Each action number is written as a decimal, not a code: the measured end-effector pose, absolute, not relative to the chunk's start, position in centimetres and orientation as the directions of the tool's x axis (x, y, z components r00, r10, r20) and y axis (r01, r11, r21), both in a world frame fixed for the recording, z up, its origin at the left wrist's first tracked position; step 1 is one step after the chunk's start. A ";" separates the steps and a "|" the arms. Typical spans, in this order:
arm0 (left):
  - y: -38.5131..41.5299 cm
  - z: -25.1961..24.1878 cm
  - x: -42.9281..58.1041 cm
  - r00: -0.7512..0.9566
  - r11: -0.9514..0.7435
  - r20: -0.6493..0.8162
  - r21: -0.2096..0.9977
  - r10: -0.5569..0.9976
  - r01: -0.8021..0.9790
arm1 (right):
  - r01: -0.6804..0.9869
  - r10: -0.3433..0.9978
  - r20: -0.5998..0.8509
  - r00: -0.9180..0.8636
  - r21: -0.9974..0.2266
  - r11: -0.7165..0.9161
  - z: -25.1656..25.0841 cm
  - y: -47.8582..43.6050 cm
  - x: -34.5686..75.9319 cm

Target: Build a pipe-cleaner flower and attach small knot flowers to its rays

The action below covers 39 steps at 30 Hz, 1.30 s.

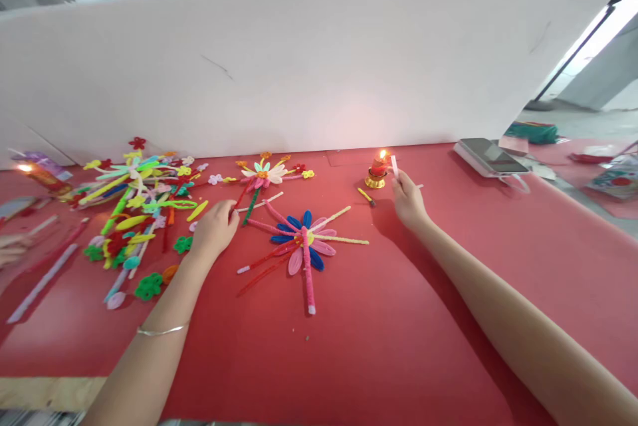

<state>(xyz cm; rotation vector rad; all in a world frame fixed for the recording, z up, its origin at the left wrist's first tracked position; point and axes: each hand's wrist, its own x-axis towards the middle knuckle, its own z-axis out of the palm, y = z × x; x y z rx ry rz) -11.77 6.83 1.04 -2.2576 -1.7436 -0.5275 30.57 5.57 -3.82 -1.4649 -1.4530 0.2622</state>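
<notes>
My right hand (409, 201) is closed on a whitish translucent stick (394, 165), which looks like a glue stick. Its upper end is beside the flame of a lit red candle (379, 166) in a gold holder. On the left, the fingers of my left hand (215, 228) pinch a red fuzzy pipe cleaner (242, 195) just below a multicoloured pipe-cleaner flower (262, 175). A pale stick (269, 202) passes close to those fingers. Between my hands lies a larger blue and pink pipe-cleaner flower (305, 238) with several stems spread out.
A small yellow and black piece (367, 197) lies below the candle. At the left is a pile of pipe-cleaner flowers (134, 200), with another lit candle (44, 178) and another person's hand (12, 250). A white device (491, 157) with a cable rests by the white wall panel (319, 67).
</notes>
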 end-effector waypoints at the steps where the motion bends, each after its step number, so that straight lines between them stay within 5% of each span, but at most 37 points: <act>1: 6.8 1.0 -11.7 0.224 -0.259 0.417 0.029 0.881 0.965 | 0.622 0.835 0.469 0.288 -0.755 0.209 -3.8 5.6 30.5; 9: 7.1 0.4 -11.7 0.243 -0.276 0.375 0.035 0.894 0.961 | 0.527 0.810 0.379 0.447 -0.843 0.104 -3.8 5.5 31.0; 39: 7.8 -0.2 -12.3 0.255 -0.304 0.347 0.093 0.903 0.948 | 0.689 0.713 0.469 0.521 -0.724 -0.028 -3.4 5.0 31.1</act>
